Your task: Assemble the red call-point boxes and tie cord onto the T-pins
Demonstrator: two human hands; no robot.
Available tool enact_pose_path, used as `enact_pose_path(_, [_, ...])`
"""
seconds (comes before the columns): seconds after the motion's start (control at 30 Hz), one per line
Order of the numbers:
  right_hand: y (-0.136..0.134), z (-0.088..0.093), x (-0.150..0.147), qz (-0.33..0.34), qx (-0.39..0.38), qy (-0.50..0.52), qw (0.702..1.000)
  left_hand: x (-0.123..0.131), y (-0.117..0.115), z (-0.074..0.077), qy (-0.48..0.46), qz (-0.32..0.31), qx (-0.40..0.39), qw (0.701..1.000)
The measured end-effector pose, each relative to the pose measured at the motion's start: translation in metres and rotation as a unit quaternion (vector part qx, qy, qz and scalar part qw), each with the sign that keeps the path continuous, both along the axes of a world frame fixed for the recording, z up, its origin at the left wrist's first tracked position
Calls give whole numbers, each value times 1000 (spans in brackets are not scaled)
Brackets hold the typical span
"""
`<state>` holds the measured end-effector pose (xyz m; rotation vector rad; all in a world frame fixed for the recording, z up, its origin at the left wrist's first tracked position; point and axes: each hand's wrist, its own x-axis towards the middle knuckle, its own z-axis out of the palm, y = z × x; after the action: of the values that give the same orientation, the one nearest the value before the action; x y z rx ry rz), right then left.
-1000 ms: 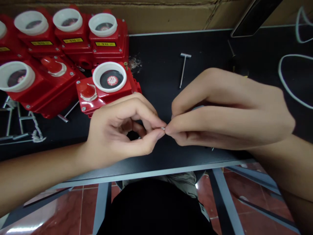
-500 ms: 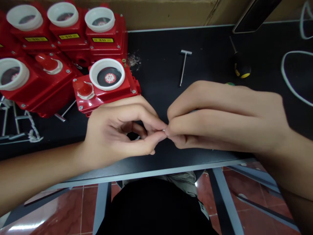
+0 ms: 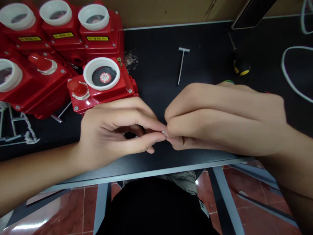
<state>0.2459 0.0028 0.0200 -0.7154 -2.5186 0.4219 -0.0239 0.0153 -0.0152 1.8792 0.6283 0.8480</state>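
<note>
My left hand [image 3: 117, 130] and my right hand [image 3: 220, 117] meet fingertip to fingertip above the front part of the black table. Between the left thumb and forefinger a tiny pale piece [image 3: 163, 132] shows, too small to identify. The right fingers are pinched together at the same spot, and what they grip is hidden. Just behind my left hand sits a red box [image 3: 105, 98] with a white ring, a dark round window and a red knob.
More red boxes [image 3: 102, 42] with white rings crowd the back left. T-handled tools [image 3: 181, 65] lie behind the hands and at the left edge. At the right are a black-and-yellow screwdriver [image 3: 241, 65], a white cable [image 3: 286, 70] and a dark framed object [image 3: 253, 13].
The view has shifted slightly, so the red boxes and tools appear a little further left. Both hands keep their pinch, and slightly more of the pale piece shows.
</note>
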Motion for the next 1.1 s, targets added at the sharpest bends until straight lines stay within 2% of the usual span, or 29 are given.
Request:
enact_pose_path(0.23, [3, 1, 1, 1, 4, -20, 1000, 1, 0, 0, 0, 1, 19, 1000])
enact_pose_path(0.4, [2, 1, 3, 2, 0, -14, 1000, -2, 5, -1, -5, -36, 61, 997])
enact_pose_path(0.6, [5, 2, 1, 13, 35, -50, 998, -3, 8, -3, -5, -37, 84, 996])
enact_pose_path(0.8, [5, -1, 0, 1, 22, -16, 1000, -3, 9, -3, -17, -40, 60, 997])
enact_pose_path(1.1, [13, 1, 5, 65, 15, -40, 997, -2, 2, -1, 20, -28, 67, 997])
